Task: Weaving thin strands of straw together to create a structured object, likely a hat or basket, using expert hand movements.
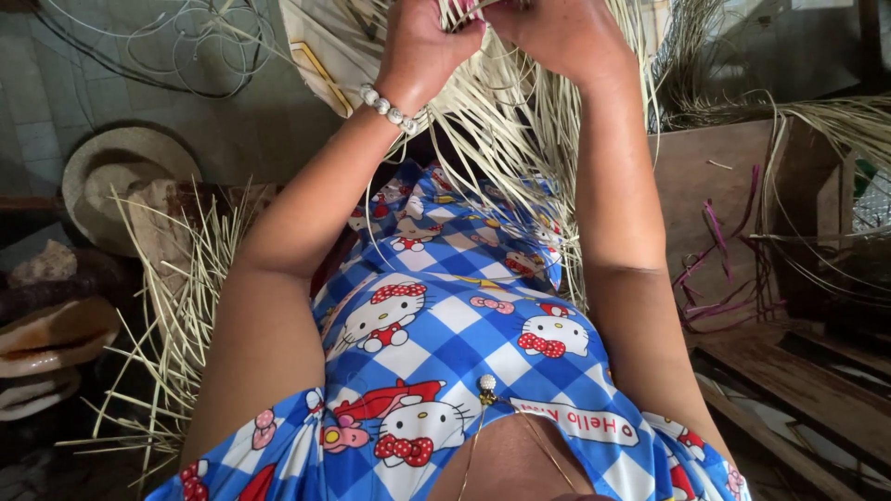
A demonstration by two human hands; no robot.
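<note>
Head view: left hand (422,42) and right hand (557,32) both grasp straw weaving (501,111) at the frame's top edge.

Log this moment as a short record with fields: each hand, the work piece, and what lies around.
left hand: bead bracelet at the wrist, fingers in the pale straw weave
right hand: gripping the same weave at the top edge
weave: loose strands hang down over the lap
left side: finished straw hat, bundle of straw strips
right side: wooden box, purple strips
</note>
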